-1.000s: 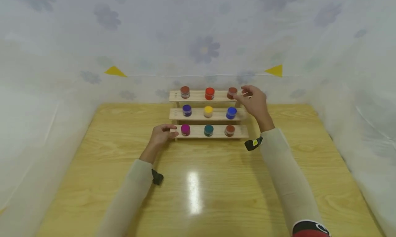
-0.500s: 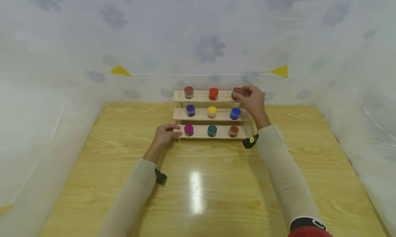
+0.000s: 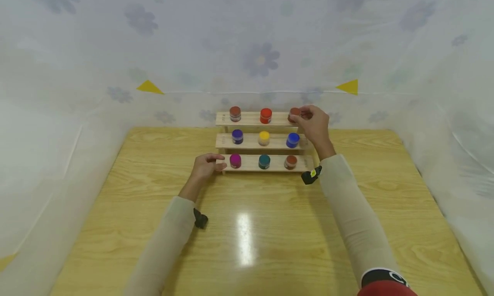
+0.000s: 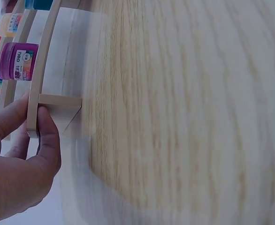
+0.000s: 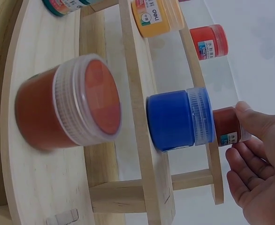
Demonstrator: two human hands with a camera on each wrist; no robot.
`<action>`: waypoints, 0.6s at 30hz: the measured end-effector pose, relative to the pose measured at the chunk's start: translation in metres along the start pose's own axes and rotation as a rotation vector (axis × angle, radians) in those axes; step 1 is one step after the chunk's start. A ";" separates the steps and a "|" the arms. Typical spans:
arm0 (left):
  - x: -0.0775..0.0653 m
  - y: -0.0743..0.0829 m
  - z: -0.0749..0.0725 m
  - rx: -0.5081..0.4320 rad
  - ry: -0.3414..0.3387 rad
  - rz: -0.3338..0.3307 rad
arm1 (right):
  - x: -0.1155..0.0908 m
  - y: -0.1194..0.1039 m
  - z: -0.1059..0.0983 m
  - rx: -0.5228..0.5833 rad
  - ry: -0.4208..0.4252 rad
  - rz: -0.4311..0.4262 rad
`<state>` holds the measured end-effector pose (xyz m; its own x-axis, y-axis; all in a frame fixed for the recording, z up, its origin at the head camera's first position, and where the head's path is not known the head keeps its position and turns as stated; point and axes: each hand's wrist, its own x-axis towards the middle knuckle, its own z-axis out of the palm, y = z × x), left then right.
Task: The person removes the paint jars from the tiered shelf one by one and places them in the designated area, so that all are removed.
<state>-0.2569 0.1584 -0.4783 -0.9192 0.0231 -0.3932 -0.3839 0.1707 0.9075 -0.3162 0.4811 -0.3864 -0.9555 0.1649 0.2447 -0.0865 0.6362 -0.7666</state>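
A three-step wooden rack (image 3: 251, 164) bears paint jars, three on each step. At the left end of the lowest step, my left hand (image 3: 204, 167) pinches the board between thumb and fingers; the left wrist view shows the magenta jar (image 4: 18, 61) just past the fingertips. My right hand (image 3: 316, 124) holds a brown paint jar (image 5: 226, 124) by its lid at the right end of the top step, thumb on one side and fingers on the other. Partly covering that jar in the right wrist view is the blue jar (image 5: 175, 119) on the middle step.
Red (image 3: 266, 116), yellow (image 3: 264, 138), purple (image 3: 237, 136) and teal (image 3: 264, 161) jars stand on the rack, along with another brown jar (image 3: 290, 162) at lower right. Behind the wood-grain table (image 3: 185, 253) hangs a flowered white curtain (image 3: 216, 38) with yellow triangles.
The right hand has come in leftward from beside the top-right brown jar and now has its lid between thumb and fingers. The left hand stays on the rack; the head view has shifted slightly.
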 end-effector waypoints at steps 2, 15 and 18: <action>0.001 0.000 0.000 -0.004 -0.002 -0.003 | -0.001 -0.002 0.000 0.007 0.005 0.008; 0.000 0.000 0.000 -0.001 0.000 0.002 | -0.014 -0.008 -0.027 0.002 0.063 -0.057; 0.000 0.001 -0.001 0.009 -0.001 0.001 | -0.018 -0.004 -0.033 -0.010 0.090 -0.082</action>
<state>-0.2575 0.1575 -0.4773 -0.9195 0.0241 -0.3923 -0.3820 0.1795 0.9066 -0.2894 0.5004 -0.3682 -0.9161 0.1785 0.3591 -0.1602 0.6581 -0.7357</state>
